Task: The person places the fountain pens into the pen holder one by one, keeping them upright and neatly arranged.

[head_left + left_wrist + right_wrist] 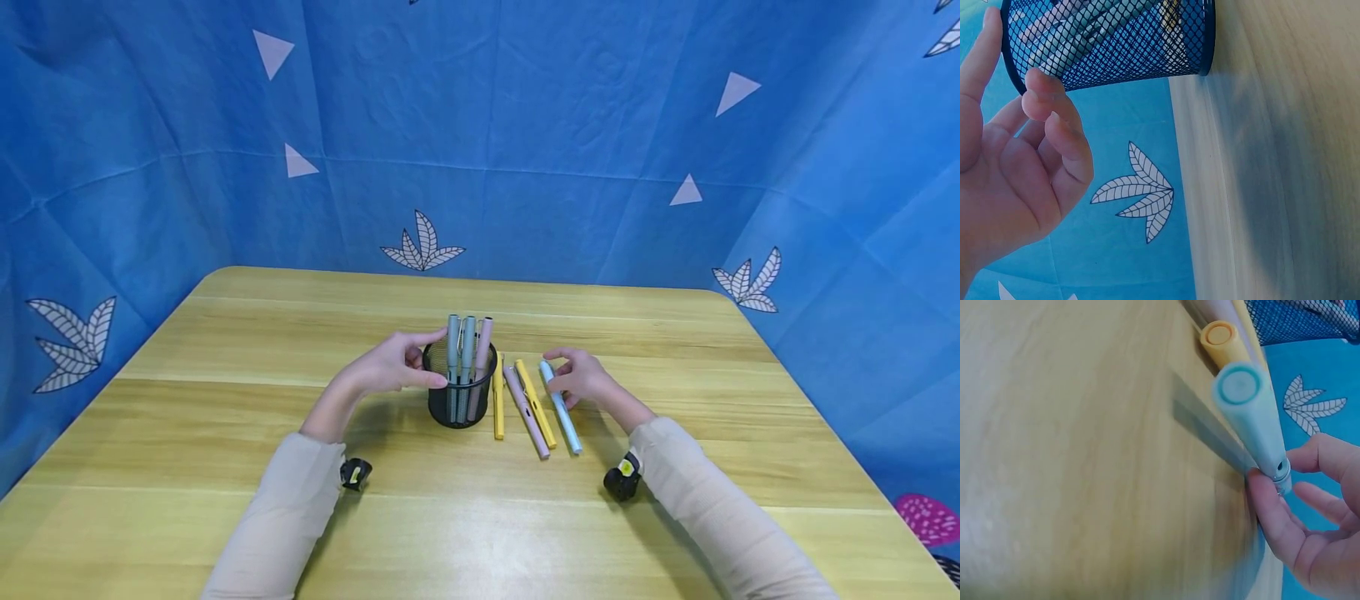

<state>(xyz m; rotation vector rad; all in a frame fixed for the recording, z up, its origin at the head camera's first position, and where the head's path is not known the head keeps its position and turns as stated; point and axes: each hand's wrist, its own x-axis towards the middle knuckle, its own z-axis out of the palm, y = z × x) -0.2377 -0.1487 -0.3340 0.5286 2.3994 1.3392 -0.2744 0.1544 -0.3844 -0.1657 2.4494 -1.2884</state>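
My left hand holds the rim of a black mesh pen holder, thumb at the front and forefinger reaching along the back. Inside the holder stand two grey-green pens and a lilac pen, all upright. Through the mesh they also show in the left wrist view, with the other fingers bent beside the holder. On the right, my right hand pinches a light blue pen near its far end between thumb and fingers. The right wrist view shows this pen's round end toward the camera.
Between the holder and the light blue pen lie a yellow pen, a lilac pen and another yellow pen. They rest on a wooden table. A blue patterned cloth hangs behind it and at both sides.
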